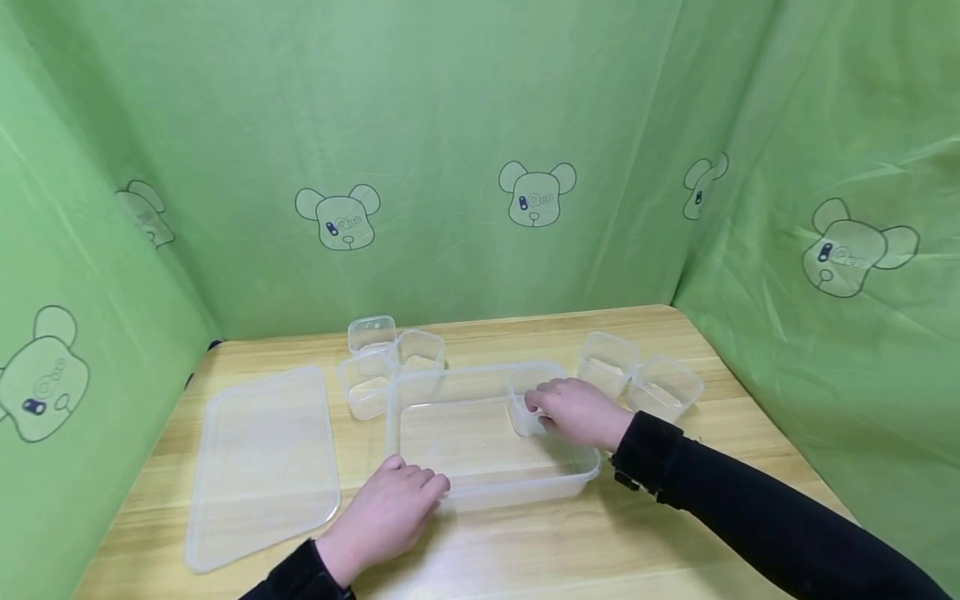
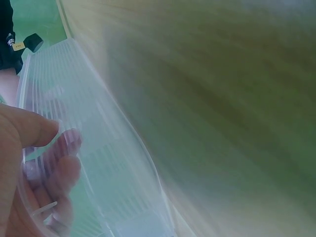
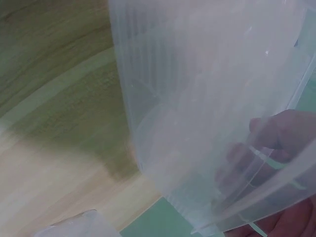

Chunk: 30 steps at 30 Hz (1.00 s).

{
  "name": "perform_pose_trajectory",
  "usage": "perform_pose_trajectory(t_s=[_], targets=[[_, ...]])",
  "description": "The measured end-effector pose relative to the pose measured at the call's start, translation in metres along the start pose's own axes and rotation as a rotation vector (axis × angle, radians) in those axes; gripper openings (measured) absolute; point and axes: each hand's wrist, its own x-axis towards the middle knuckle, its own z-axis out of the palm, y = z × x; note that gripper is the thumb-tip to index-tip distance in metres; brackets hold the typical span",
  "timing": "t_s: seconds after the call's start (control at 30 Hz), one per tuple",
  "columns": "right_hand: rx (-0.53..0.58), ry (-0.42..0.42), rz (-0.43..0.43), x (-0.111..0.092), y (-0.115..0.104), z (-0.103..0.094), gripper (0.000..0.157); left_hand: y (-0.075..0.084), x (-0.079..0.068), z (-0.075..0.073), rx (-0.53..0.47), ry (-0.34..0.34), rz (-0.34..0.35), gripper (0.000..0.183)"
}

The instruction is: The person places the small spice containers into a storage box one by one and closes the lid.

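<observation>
A large clear plastic container (image 1: 517, 493) lies on the wooden table in front of me. My left hand (image 1: 393, 508) grips its near left rim; in the left wrist view, the thumb (image 2: 37, 128) is on one side of the clear wall (image 2: 118, 153) and the fingers show through from the other. Inside the container, toward the right end, stands a small clear box (image 1: 523, 422). The right hand (image 1: 577, 412) pinches its rim and hides part of it. In the right wrist view, fingers (image 3: 286, 131) bend over a clear plastic edge, partly seen through the plastic.
A flat translucent lid (image 1: 266, 458) lies on the table (image 1: 540, 558) at left. Three small clear boxes (image 1: 367, 387) cluster behind the container's left corner. Two more small boxes (image 1: 663, 387) stand at right, beyond the right forearm. Green cloth (image 1: 450, 275) encloses the table's back and sides.
</observation>
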Motion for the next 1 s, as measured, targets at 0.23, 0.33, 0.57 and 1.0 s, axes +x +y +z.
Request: perform_pose_trajectory(t_s=[0.23,0.33,0.57,1.0], targets=[[0.009,0.012,0.012,-0.001,-0.003,-0.007,0.020,0.000,0.000,0.002,0.002,0.012,0.002,0.011],[0.006,0.021,0.009,-0.002,-0.003,-0.011,0.019,0.000,0.000,0.003,0.003,0.013,0.000,0.010],[0.004,0.057,0.007,-0.009,-0.001,-0.021,0.018,0.000,0.000,0.003,0.002,0.013,-0.002,0.010],[-0.022,0.142,0.034,-0.034,0.021,-0.037,0.019,0.000,0.000,0.002,0.008,0.010,-0.002,0.011]])
